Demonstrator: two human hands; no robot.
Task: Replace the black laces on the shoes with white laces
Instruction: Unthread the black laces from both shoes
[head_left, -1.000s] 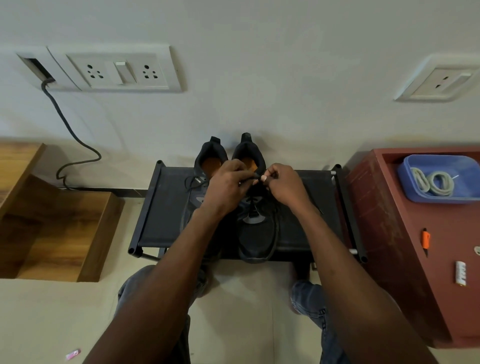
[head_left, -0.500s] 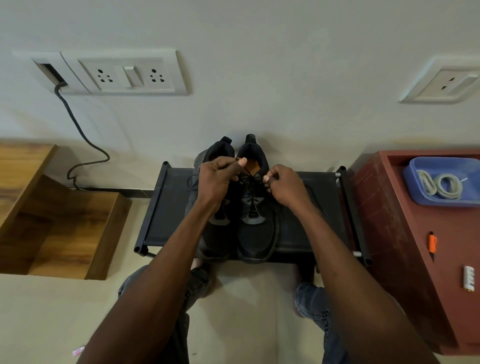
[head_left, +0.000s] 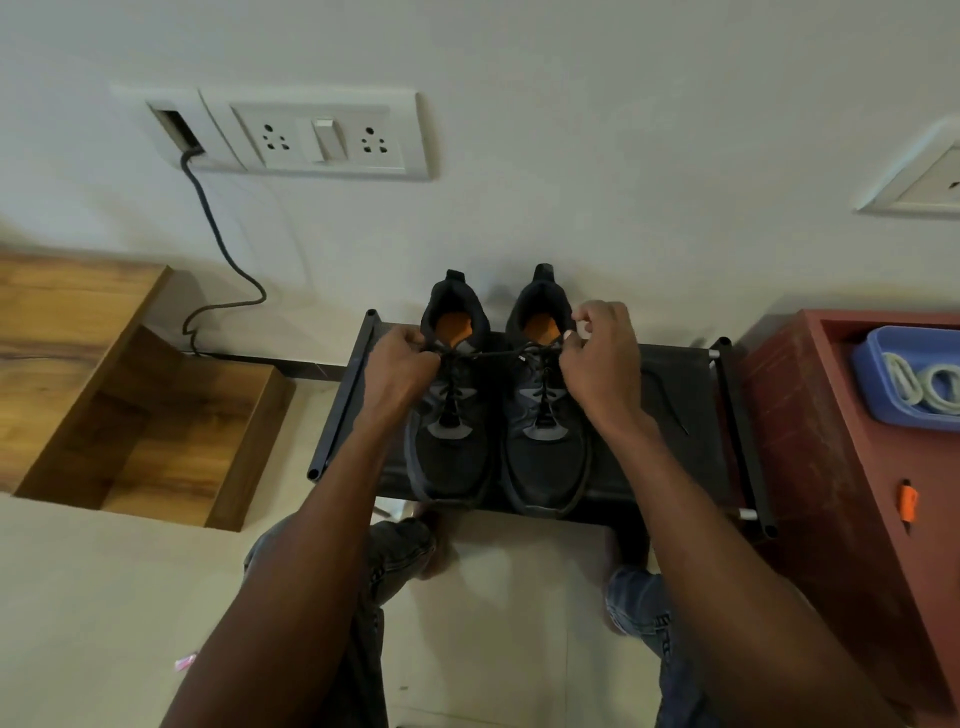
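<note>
- Two black sneakers sitting side by side on the black shoe rack (head_left: 675, 395), toes toward the person, heels toward the wall: left sneaker (head_left: 451, 441), right sneaker (head_left: 545, 457). Both showing orange insoles and grey patches on the tongue.
- One black lace (head_left: 498, 353) stretching taut between the two hands, running across the top of both sneakers near the collars. Lacing still sitting in the eyelets of both sneakers.
- Left hand (head_left: 400, 369) hovering over the outer side of the left sneaker, fingers curled, pinching one end of the black lace.
- Right hand (head_left: 597, 358) hovering over the outer side of the right sneaker, thumb and forefinger pinching the other end of the lace, remaining fingers curled.
- White laces (head_left: 922, 384) lying coiled in one blue plastic tray (head_left: 867, 379), well to the right of the shoe rack; looking like two coils, exact count hard to tell.
- Blue tray resting on one red cabinet (head_left: 831, 467) just right of the rack; one small orange item (head_left: 908, 501) lying on the cabinet top, too small to identify.
- One wooden stepped unit (head_left: 130, 405) standing left of the rack.
- Wall behind the rack carrying two white socket plates: socket panel (head_left: 322, 137) up left, second socket (head_left: 924, 182) up right.
- One black cable (head_left: 218, 249) hanging from the left panel down toward the floor.
- Pale tiled floor (head_left: 104, 597) below the rack; person's jeans-clad knees (head_left: 395, 556) showing in front of it.
- One small pink scrap (head_left: 185, 662) lying on the floor, near left of the rack.
</note>
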